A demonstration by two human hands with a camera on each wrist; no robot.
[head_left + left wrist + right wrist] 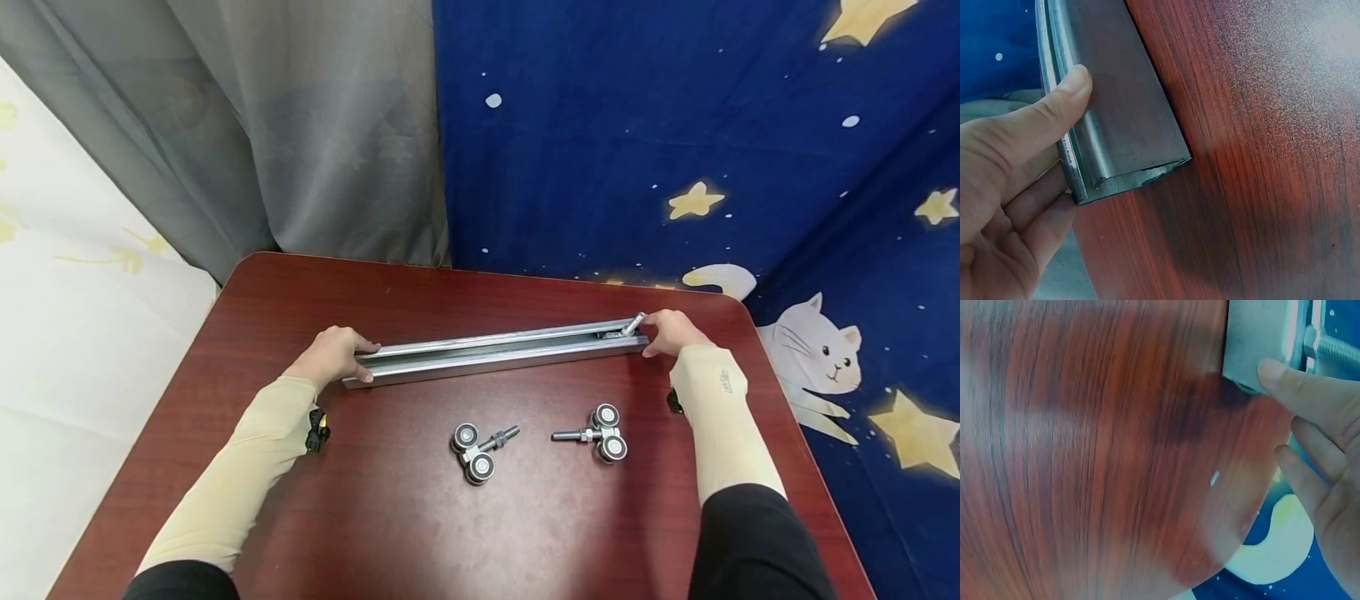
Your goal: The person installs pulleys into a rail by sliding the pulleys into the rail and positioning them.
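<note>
A long metal C-channel rail [495,359] lies on the table with its slot facing up. My left hand [330,357] grips its left end; in the left wrist view the thumb presses the near side and the fingers lie on the far side, partly hidden. At the right end, my right hand [673,332] holds the rail between thumb and fingers; the thumb touches the end corner in the right wrist view. Beside those fingers, a threaded bolt [634,324] sticks up at a tilt from the slot. Its lower part is hidden inside the rail.
Two roller trolleys with threaded bolts lie nearer me: the left trolley [472,455] and the right trolley [609,432]. The brown wood-grain table [360,500] has rounded far corners. Behind it hang a grey curtain [337,150] and a blue starry curtain [585,142].
</note>
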